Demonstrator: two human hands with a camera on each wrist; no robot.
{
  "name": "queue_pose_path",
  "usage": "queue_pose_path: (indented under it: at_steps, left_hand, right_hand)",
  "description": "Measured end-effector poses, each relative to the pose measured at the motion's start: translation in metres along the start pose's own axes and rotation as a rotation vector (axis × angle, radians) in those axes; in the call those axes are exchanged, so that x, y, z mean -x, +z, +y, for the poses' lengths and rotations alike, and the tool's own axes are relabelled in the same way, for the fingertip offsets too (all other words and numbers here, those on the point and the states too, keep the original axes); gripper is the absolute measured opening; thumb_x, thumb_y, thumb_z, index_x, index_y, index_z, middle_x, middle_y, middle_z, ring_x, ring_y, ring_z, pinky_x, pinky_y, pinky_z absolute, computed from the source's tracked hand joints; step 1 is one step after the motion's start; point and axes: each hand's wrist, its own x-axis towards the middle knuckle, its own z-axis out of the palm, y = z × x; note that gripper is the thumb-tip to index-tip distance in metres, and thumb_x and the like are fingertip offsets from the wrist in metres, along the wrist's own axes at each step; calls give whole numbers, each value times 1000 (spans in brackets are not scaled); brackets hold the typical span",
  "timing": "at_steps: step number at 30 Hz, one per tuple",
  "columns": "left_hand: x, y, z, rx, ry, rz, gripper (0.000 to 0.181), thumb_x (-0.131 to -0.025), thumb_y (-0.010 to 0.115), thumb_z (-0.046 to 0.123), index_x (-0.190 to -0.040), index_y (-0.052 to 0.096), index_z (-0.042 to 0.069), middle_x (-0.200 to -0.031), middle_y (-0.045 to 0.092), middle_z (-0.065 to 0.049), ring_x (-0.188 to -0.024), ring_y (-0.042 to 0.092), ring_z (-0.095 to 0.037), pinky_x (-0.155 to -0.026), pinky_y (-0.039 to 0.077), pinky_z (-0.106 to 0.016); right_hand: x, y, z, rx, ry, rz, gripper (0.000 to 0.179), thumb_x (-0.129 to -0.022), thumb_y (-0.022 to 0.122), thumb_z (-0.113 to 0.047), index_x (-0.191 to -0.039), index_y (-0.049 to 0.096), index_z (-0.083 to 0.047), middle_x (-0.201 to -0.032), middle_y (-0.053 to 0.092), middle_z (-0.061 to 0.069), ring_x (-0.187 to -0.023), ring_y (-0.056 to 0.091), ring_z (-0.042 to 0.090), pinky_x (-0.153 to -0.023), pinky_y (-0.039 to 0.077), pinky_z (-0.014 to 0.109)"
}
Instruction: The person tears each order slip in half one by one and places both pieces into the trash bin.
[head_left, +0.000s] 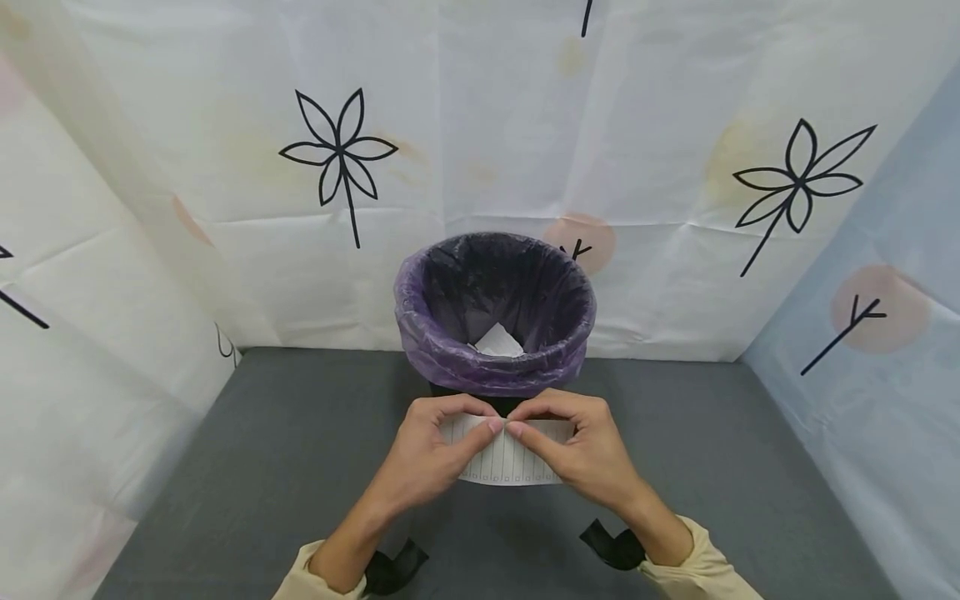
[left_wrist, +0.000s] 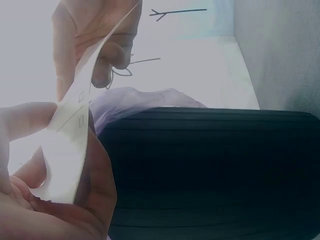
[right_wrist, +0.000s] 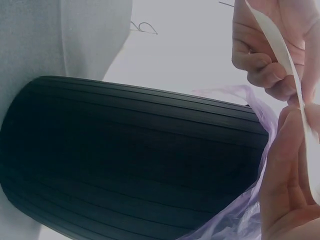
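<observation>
Between both hands is a white lined sheet of paper [head_left: 504, 463], held by its upper edge in front of the bin. My left hand [head_left: 435, 446] pinches that edge between thumb and forefinger, just left of the middle. Right beside it, my right hand [head_left: 585, 442] pinches the same edge, the two thumb tips nearly meeting. In the left wrist view the paper [left_wrist: 75, 135] bends in a curve, with small printed squares along it. The black ribbed trash bin [right_wrist: 135, 155] stands directly behind, lined with a purple plastic bag [head_left: 495, 379].
Inside the bin lies a white piece of paper [head_left: 498, 342]. The bin stands on a dark grey surface [head_left: 315, 433] near a pale cloth backdrop [head_left: 487, 125] printed with flowers. Black straps [head_left: 615, 546] hang at both wrists, by the cream sleeves [head_left: 697, 562].
</observation>
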Motion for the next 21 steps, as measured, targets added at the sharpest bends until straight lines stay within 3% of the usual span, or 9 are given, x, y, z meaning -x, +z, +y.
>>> queue_pose_path:
  at_steps: [11,21]
  left_hand:
    - [-2,2,1,51,-42,7,11,-98,69,16,-97,76,8,-87,72,-5,-65,67,-18,-57,57,-34]
    - [-2,1,0,-18,-46,207,6,-93,76,18,-94,78,12,-83,71,-2,-61,64,-17,-53,54,-32]
  right_hand:
    - [0,3,0,32,-101,57,19,-87,76,5,-93,76,-13,-87,72,-2,-78,69,15,-68,55,26]
    - [0,0,-3,-64,-199,160,23,-83,74,16,-96,75,-3,-87,72,10,-81,70,16,-78,59,29]
